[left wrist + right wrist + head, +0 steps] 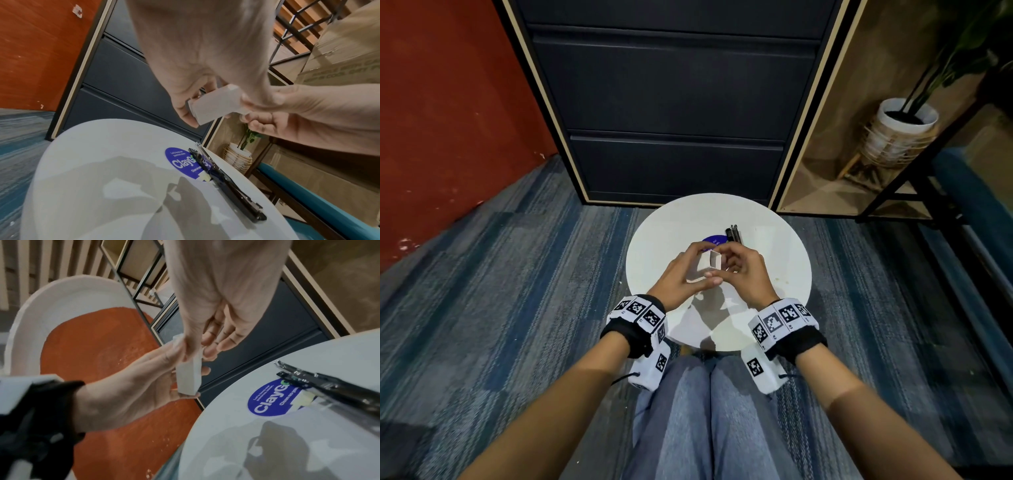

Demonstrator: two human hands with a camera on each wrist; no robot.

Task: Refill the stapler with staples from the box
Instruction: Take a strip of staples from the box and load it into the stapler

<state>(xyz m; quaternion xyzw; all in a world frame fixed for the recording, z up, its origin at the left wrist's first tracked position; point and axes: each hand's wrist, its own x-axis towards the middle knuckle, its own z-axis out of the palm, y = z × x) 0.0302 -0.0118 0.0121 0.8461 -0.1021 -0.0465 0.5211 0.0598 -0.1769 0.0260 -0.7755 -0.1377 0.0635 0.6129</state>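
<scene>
Small white box point(703, 266) held in air above round table point(784, 246), between both hands. Left hand point(681, 274) gripping box by long sides, thumb below, fingers curled over top. Right hand point(744, 272) pinching near open end, other fingers loosely curled. Stapler point(224, 181) lying opened flat on table, partly over blue sticker point(273, 400), well apart from box. Thin card, likely light, crushable: squeeze gently on side walls. Staple strips probably brittle, slippery: lift by edges.

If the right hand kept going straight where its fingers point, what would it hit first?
Most likely the small white cardboard box, which the right hand already touches; behind it sits the left hand.
</scene>
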